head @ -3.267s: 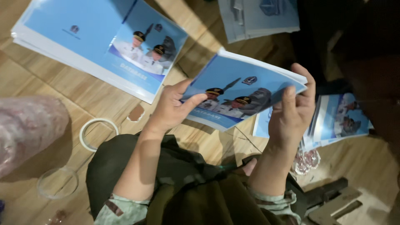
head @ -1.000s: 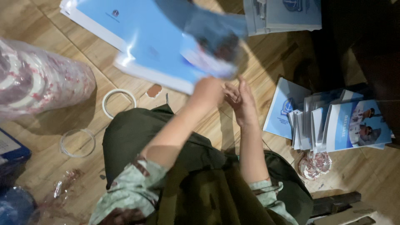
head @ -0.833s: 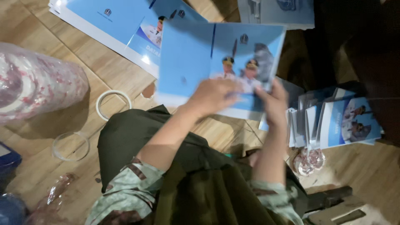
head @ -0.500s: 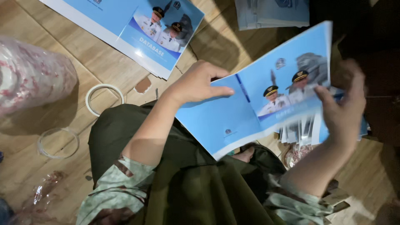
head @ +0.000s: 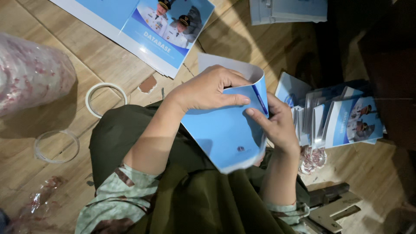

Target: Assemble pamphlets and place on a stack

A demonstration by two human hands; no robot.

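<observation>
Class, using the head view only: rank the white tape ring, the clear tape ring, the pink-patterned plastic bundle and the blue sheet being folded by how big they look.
1. blue sheet, though nearness to the camera enlarges it
2. plastic bundle, cut off at the edge
3-4. white tape ring and clear tape ring look alike

booklet (head: 225, 134) over lap | tape ring (head: 106, 99) left | booklet pile (head: 342, 119) right | sheets (head: 147, 26) ahead

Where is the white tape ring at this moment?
In the head view, the white tape ring lies on the wooden floor at left, beside the person's knee, between the pink plastic-wrapped bundle and the left hand.
</observation>
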